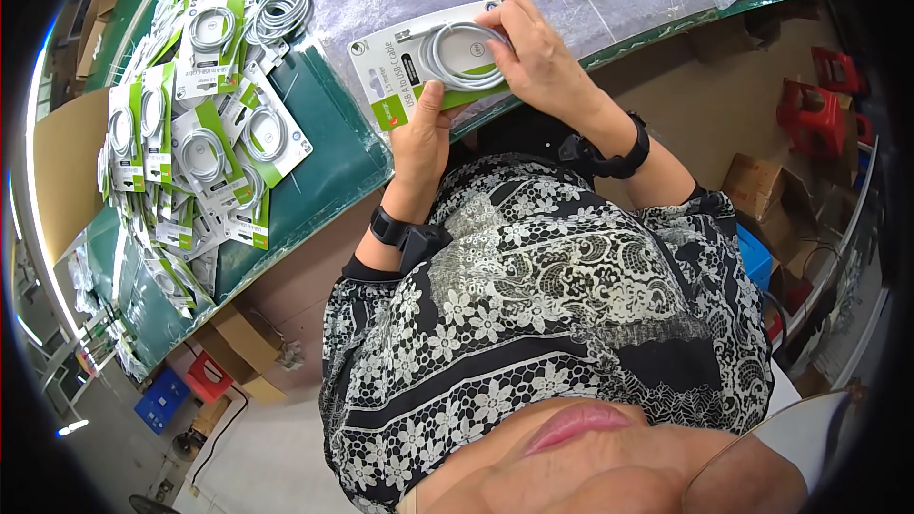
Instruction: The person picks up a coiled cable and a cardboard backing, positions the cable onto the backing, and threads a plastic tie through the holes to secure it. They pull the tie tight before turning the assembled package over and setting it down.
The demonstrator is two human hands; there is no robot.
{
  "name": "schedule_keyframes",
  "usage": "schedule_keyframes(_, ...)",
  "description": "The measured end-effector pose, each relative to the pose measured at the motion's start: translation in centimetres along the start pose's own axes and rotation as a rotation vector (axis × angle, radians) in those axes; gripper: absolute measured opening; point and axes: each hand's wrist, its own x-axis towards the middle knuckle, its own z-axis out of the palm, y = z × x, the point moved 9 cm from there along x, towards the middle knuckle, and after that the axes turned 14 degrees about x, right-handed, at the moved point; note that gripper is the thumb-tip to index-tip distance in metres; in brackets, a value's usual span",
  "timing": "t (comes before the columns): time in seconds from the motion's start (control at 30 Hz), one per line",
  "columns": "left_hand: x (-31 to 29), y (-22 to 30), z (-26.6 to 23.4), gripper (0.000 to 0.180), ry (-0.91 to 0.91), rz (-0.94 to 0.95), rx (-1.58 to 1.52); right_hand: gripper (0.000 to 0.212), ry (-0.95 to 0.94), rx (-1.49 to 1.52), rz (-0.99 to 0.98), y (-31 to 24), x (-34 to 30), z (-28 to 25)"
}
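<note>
At the edge of the bench (341, 154), a green-and-white card (390, 65) is held, its long axis running left to right — lower edge pinched by the left hand (422, 140), cable coil (466, 82) touched on its right by the half-curled right hand (541, 52) — grip there cannot be told.

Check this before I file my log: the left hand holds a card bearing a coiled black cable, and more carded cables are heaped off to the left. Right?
Not quite: the coiled cable is whitish, not black, as the head view shows. The left hand does hold the card, with more carded cables heaped to the left.
</note>
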Motion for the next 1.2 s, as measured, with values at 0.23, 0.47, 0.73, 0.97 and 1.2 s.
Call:
schedule_keyframes(0.23, 0.9, 0.1, -0.8, 0.038, -0.029, 0.003, -0.024, 0.022, -0.041, -0.056, 0.091, 1.0, 0.7, 0.1)
schedule_keyframes(0.47, 1.0, 0.8, -1.2, 0.037, -0.035, -0.032, -0.083, 0.019, -0.002, 0.047, 0.21, 2.4, 1.1, -0.3)
schedule_keyframes(0.73, -1.7, 4.3, -2.8, 0.028, -0.001, 0.128, 0.413, 0.021, 0.166, 0.214, 0.248, 2.7, 1.2, -1.2)
schedule_keyframes(0.97, 0.0, 4.3, -1.5, 0.024, 0.087, 0.065, 0.575, 0.024, 0.104, 0.47, 0.382, 3.2, 0.9, 1.6)
schedule_keyframes(1.2, 0.6, 2.1, -1.3, 0.022, -0.056, -0.045, 0.093, 0.026, 0.031, 0.713, 0.522, 4.2, -0.6, 4.1)
